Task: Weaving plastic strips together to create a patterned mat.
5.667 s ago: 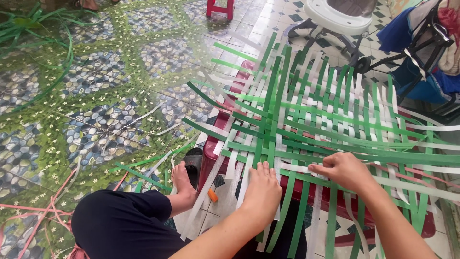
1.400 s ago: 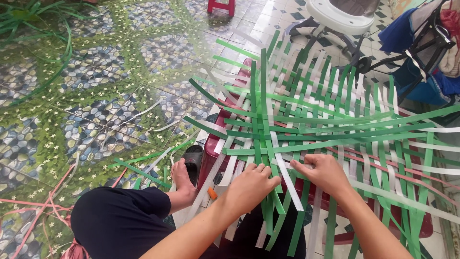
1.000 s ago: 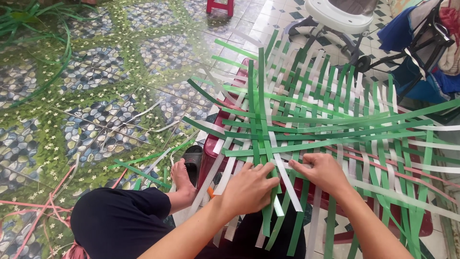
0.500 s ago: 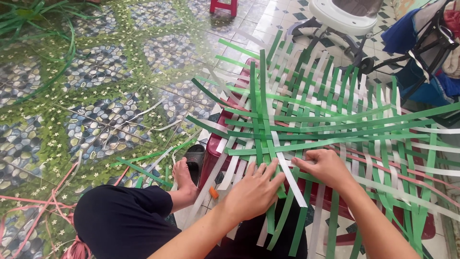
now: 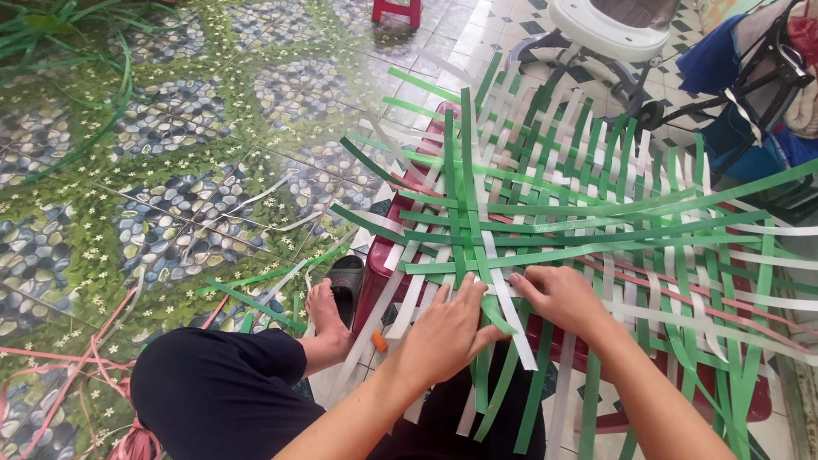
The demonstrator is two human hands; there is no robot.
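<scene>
1. Loose pink strips (image 5: 51,375) lie on the patterned tile floor (image 5: 170,128), far left.
2. Bare foot (image 5: 322,311) beside a black sandal (image 5: 348,277), next to the red stool (image 5: 383,255).
3. Left hand (image 5: 443,332) lies flat, fingers spread, pressing the woven mat (image 5: 579,213) of green and white strips at its near edge; nothing pinched.
4. Right hand (image 5: 562,298), just beside it, fingers curled onto a green strip (image 5: 545,255); cannot tell if pinched.
5. Mat rests over the stool.
</scene>
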